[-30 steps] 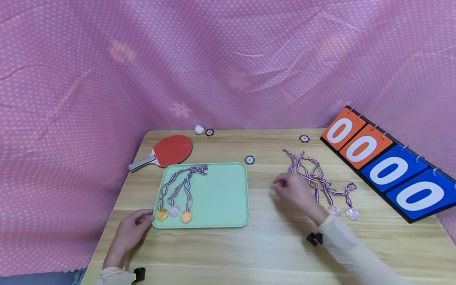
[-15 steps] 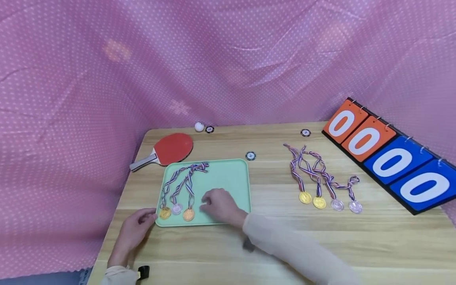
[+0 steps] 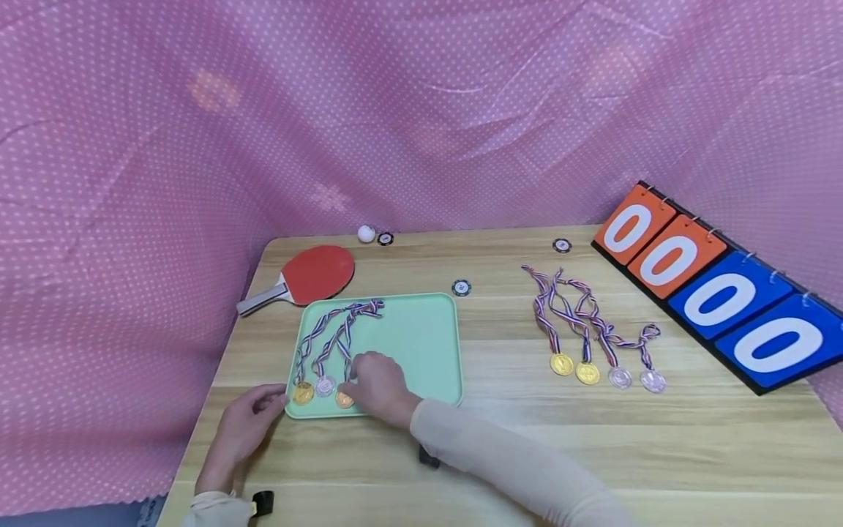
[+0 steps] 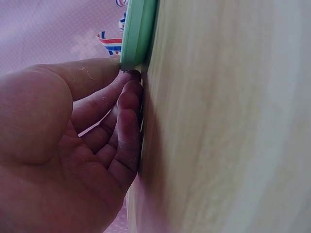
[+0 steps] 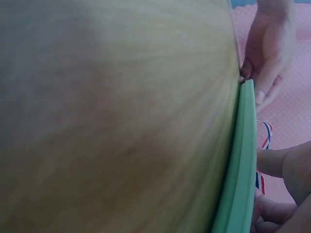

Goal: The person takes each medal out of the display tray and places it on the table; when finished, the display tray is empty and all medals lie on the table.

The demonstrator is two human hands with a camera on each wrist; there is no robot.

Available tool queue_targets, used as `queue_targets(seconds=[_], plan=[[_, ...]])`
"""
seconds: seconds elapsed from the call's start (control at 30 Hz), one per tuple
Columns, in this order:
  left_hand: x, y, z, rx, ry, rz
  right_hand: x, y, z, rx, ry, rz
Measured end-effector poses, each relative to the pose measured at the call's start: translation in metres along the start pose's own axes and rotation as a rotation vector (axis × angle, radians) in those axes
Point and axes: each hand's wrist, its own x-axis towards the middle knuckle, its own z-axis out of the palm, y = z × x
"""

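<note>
A light green tray lies on the table and carries three medals on striped ribbons. My left hand pinches its near left corner, thumb on the rim and fingertips below. Over the tray, my right hand reaches to the bronze medal, partly covering it. In the right wrist view, the thumb and fingers stand apart, with striped ribbon showing between them. A silver medal and a gold medal lie farther left on the tray.
Several gold and silver medals lie right on the table. A flip scoreboard stands at the right edge. Behind the tray are a red table tennis bat, a white ball and poker chips.
My right hand has moved left from beside the loose medals, across the tray, to the bronze medal. The left hand has stayed at the tray's corner.
</note>
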Motion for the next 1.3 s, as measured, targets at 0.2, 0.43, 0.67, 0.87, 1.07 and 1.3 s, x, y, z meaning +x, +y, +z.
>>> queue_targets(seconds=[0.2, 0.43, 0.67, 0.87, 1.07, 1.3], plan=[[0.001, 0.0, 0.001, -0.008, -0.003, 0.003, 0.004, 0.002, 0.003, -0.016, -0.002, 0.008], [0.0, 0.0, 0.001, -0.012, 0.002, 0.011, 0.003, 0.007, 0.0, 0.111, 0.015, 0.008], [0.0, -0.001, 0.001, 0.006, 0.009, 0.022, 0.003, 0.017, -0.01, 0.342, -0.035, -0.022], [0.001, -0.001, 0.002, 0.005, 0.005, -0.001, 0.002, 0.027, -0.026, 0.604, -0.121, 0.084], [0.001, 0.0, 0.002, 0.006, 0.006, -0.003, -0.004, 0.043, -0.051, 0.758, -0.213, 0.118], [0.0, 0.0, 0.002, -0.009, 0.002, -0.022, -0.018, 0.064, -0.092, 0.81, -0.244, 0.139]])
